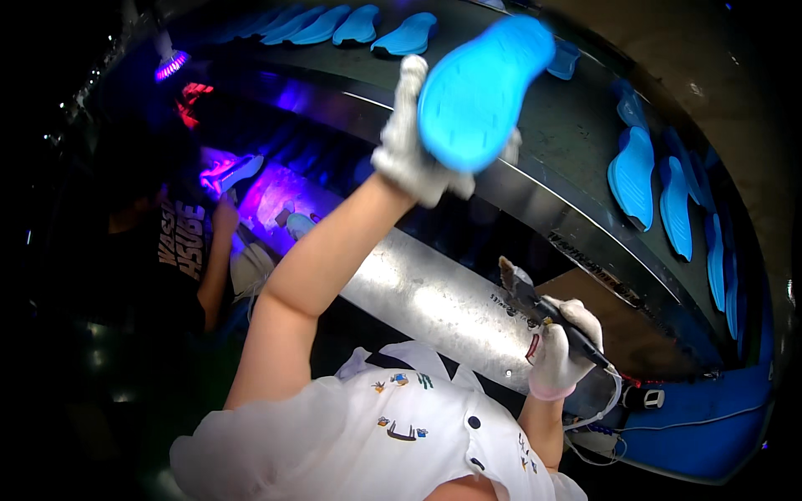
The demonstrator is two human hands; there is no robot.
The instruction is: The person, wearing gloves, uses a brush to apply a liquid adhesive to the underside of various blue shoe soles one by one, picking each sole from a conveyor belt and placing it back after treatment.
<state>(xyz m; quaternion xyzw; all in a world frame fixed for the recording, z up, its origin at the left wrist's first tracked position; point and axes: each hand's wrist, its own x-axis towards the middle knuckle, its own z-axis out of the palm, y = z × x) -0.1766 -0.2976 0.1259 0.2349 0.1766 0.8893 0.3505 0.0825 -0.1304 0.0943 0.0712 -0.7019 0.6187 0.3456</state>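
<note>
My left hand (409,154), in a whitish work glove, is raised over the edge of the conveyor. It grips a bright blue shoe sole (480,92), slightly blurred, with its broad face in view; some of the fingers are behind it. Lower on the right, my right hand (564,351), also gloved, is closed around a brush (535,301). The brush has a dark handle and brown bristles pointing up and left, and a pale tube (614,401) runs down from its rear end. Bristles and sole are well apart.
Several blue soles lie along the dark conveyor belt (551,125), whose metal rim curves past my left hand. A metal work shelf (418,288) runs below it. On the left, a co-worker's hand (224,213) holds a sole under a purple lamp (171,65).
</note>
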